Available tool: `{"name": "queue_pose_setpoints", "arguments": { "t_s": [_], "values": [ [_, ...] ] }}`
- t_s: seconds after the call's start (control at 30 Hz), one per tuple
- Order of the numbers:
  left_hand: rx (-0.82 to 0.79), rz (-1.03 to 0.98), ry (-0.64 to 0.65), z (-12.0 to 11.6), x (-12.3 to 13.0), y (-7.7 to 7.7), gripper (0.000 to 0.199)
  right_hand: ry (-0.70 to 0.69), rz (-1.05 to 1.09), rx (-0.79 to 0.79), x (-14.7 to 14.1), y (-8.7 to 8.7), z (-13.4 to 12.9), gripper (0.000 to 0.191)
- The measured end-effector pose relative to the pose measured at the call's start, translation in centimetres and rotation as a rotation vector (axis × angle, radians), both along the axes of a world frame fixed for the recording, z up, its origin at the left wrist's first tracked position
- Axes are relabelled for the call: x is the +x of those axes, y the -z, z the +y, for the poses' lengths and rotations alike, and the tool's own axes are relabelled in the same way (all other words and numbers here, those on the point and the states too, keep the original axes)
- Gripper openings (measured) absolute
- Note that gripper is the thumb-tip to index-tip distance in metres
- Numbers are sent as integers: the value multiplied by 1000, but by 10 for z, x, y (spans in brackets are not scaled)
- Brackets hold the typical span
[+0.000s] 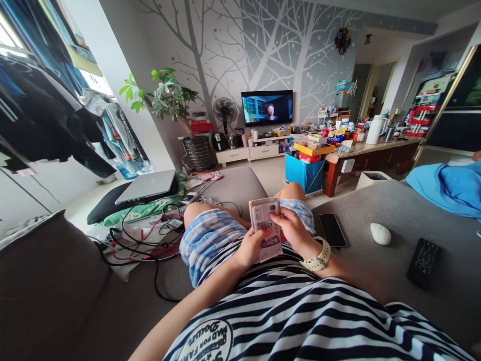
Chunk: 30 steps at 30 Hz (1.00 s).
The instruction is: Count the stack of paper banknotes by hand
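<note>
A stack of banknotes (271, 241), the top one marked with a 5, is held upright above my lap. My left hand (252, 245) is wrapped round its left side, thumb lying across the face of the top note. At the upper right edge my right hand (293, 226) grips the same stack, its thumb on the note and the other fingers partly hidden. A cream watch (317, 255) is on my right wrist. Blue and white checked shorts (214, 238) and a striped shirt (285, 306) show beneath my hands.
On the grey sofa (361, 281) to my right lie a phone (332, 230), a white mouse (380, 234) and a black remote (423, 263). Tangled cables (150, 250) and a laptop (146, 186) are on my left. A cluttered table (376, 148) stands ahead right.
</note>
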<state>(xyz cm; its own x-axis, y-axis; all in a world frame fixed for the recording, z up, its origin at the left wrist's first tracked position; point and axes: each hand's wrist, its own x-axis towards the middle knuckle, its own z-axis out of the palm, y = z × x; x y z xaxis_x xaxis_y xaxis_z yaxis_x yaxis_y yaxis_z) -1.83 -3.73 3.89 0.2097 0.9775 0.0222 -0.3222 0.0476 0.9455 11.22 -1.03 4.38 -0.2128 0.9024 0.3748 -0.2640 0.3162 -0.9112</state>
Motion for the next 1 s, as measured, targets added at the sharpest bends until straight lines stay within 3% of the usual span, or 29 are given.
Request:
{"name": "queue_pose_setpoints", "arguments": {
  "t_s": [0.13, 0.27, 0.33, 0.47, 0.57, 0.67, 1.0],
  "values": [
    [103, 251, 138, 13, -14, -21, 37, 230, -11, 134, 12, 2, -2, 26],
    [140, 289, -11, 14, -10, -44, 41, 530, -38, 269, 25, 6, -7, 30],
    [102, 223, -6, 7, 0, -46, 43, 601, -63, 310, 26, 10, -12, 30],
    [21, -45, 26, -8, 20, -32, 39, 568, -101, 352, 20, 16, -23, 28],
    [9, -134, 48, -10, 23, -17, 40, 487, -77, 360, 15, 16, -27, 24],
    [28, -156, 60, -7, 20, -9, 44, 433, -33, 342, 13, 16, -27, 23],
    [58, -55, 73, -5, 19, -1, 45, 479, -33, 256, 15, 21, -20, 30]
  ]
}}
